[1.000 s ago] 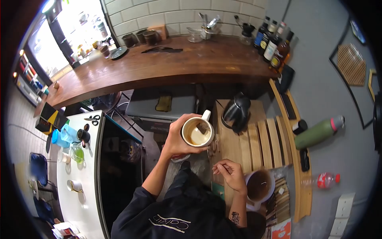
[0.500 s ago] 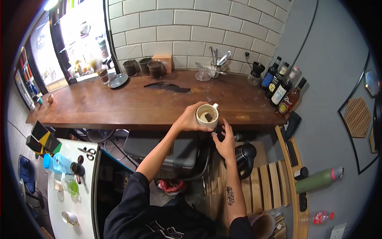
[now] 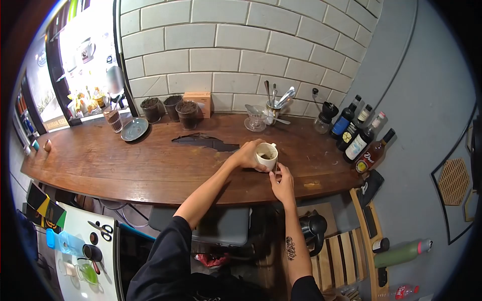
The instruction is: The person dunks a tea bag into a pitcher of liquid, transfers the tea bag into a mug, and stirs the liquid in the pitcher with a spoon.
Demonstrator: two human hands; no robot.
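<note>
A white mug (image 3: 266, 157) with dark contents is at the wooden counter (image 3: 150, 173), its handle pointing to the back. My left hand (image 3: 249, 154) is wrapped round the mug's left side. Close against the mug's front right side is my right hand (image 3: 282, 181), its thumb and fingers drawn together near the rim's lower side; what they pinch, if anything, is too small to make out. Whether the mug's base rests on the wood is hidden by the hands.
Dark-filled glasses (image 3: 188, 115), a grey plate (image 3: 135, 129), a glass dripper (image 3: 255, 120), a utensil cup (image 3: 271, 111) and bottles (image 3: 357, 144) line the counter's back. A black kettle (image 3: 312, 225) stands below, right of my right forearm. Scissors (image 3: 103, 230) lie on the white surface at left.
Both hands and the mug have moved forward from above the floor to the counter. My right hand has come up beside the mug. The view has tilted up toward the tiled wall.
</note>
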